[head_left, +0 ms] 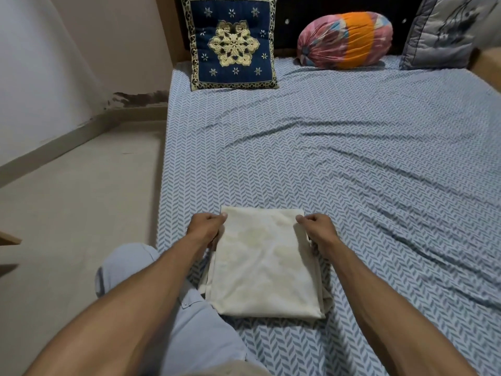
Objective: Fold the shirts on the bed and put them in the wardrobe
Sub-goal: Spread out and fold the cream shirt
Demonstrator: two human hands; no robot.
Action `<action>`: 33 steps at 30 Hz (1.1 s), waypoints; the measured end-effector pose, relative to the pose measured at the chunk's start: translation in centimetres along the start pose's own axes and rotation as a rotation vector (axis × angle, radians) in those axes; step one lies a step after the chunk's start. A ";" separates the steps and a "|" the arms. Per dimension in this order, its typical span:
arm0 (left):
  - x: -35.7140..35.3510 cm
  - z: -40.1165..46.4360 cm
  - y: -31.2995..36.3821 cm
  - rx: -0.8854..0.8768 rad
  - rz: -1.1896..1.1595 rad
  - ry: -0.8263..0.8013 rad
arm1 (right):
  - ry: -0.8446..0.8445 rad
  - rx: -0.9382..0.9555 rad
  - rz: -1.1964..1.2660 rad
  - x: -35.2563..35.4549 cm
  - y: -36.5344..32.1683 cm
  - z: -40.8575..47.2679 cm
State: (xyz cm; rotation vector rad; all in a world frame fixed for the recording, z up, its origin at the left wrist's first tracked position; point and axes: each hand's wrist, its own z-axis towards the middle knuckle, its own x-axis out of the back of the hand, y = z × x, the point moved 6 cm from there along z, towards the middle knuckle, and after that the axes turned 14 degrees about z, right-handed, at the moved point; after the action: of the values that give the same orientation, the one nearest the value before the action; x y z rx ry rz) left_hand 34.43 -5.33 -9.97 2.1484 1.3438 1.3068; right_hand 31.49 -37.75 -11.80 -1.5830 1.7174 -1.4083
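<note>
Wrinkled herringbone bed [352, 164], folded shirt [265, 267]

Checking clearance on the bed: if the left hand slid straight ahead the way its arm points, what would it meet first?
Probably only bare bedsheet at first. The left hand, gripping the folded shirt, points up-bed; the orange bolster lies roughly ahead, but depth is unclear.

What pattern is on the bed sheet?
A blue-and-white herringbone pattern covers the bed sheet, seen clearly in the head view.

The folded shirt [264, 263] lies on the bed [352, 164], cushions [233, 43] well behind it.
</note>
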 end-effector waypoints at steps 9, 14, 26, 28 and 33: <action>0.3 2.7 1.2 0.125 -0.024 0.106 | 0.088 -0.147 0.111 0.7 0.6 2.0; 0.2 2.1 1.3 0.045 0.296 0.138 | 0.062 -0.080 -0.056 0.5 0.4 1.1; -2.0 -0.9 -1.1 -0.059 0.377 -0.224 | -0.160 -0.114 -0.189 -0.9 -0.3 -4.5; -2.4 -1.3 -1.3 -0.052 0.272 -0.297 | -0.224 -0.184 -0.168 -1.3 -0.4 -5.0; -1.2 -2.3 -1.4 -0.020 -0.029 -0.380 | -0.329 -0.254 0.066 -1.4 -1.0 -5.0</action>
State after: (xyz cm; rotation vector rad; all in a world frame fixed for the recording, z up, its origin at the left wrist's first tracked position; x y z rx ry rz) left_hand 31.59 -6.04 -10.21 2.2105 1.1934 0.8381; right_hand 28.24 -34.40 -9.37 -1.7557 1.7764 -0.8639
